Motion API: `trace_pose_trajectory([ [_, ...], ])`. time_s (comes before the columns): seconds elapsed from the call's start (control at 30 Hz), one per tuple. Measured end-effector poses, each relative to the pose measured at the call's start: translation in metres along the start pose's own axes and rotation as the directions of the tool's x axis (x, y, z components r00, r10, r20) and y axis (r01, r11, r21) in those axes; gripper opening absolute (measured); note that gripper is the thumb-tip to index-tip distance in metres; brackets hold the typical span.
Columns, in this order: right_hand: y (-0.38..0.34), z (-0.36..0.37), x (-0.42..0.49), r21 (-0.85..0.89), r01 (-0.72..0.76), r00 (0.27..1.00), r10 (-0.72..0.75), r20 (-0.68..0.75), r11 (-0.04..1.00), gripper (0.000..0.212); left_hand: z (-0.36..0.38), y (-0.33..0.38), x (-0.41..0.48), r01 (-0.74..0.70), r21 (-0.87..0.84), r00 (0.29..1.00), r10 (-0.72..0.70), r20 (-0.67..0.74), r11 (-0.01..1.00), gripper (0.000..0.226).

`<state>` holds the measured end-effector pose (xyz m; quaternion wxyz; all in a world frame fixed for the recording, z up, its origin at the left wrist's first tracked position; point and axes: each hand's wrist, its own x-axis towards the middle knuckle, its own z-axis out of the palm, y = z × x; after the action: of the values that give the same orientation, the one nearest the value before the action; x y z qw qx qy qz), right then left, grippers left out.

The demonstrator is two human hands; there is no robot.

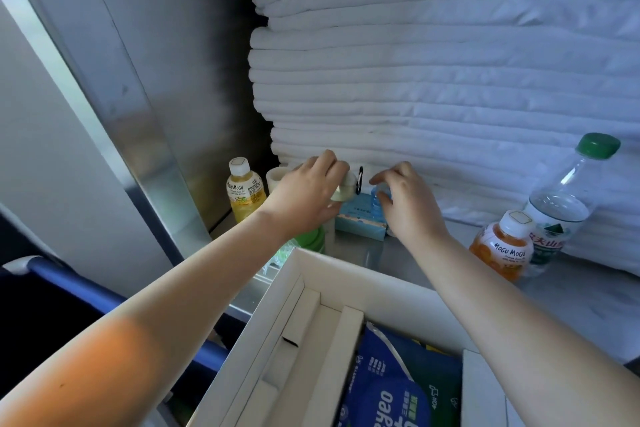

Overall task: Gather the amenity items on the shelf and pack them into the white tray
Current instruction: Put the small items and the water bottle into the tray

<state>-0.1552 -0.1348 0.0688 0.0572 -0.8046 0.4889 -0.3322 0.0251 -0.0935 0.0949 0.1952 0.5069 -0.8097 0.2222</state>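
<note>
Left hand (308,189) grasps a white roll (346,189) beside towels (450,80).

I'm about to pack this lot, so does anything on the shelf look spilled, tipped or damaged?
Nothing stands out. The yellow juice bottle, orange juice bottle and water bottle all stand upright and capped, with no liquid visible on the shelf.

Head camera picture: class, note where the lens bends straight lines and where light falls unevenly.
Head view: wide-angle lens bows the metal post and the white tray rim; the corner beside the folded towels sinks into shadow; a warm orange cast tints the left forearm.
</note>
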Motion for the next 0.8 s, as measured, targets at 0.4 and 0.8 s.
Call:
trace_pose_trajectory([
  [0.4,-0.033,-0.052,-0.031,0.287,0.011,1.000,-0.006,-0.019,0.958,0.021,-0.072,0.021,-0.098,0.271,-0.196,0.958,-0.284,-0.039,0.942,0.056],
  [0.8,-0.051,-0.067,-0.090,0.502,-0.143,0.947,-0.030,0.321,0.853,0.013,-0.077,0.044,-0.128,0.351,-0.263,0.935,-0.320,0.155,0.899,0.057],
])
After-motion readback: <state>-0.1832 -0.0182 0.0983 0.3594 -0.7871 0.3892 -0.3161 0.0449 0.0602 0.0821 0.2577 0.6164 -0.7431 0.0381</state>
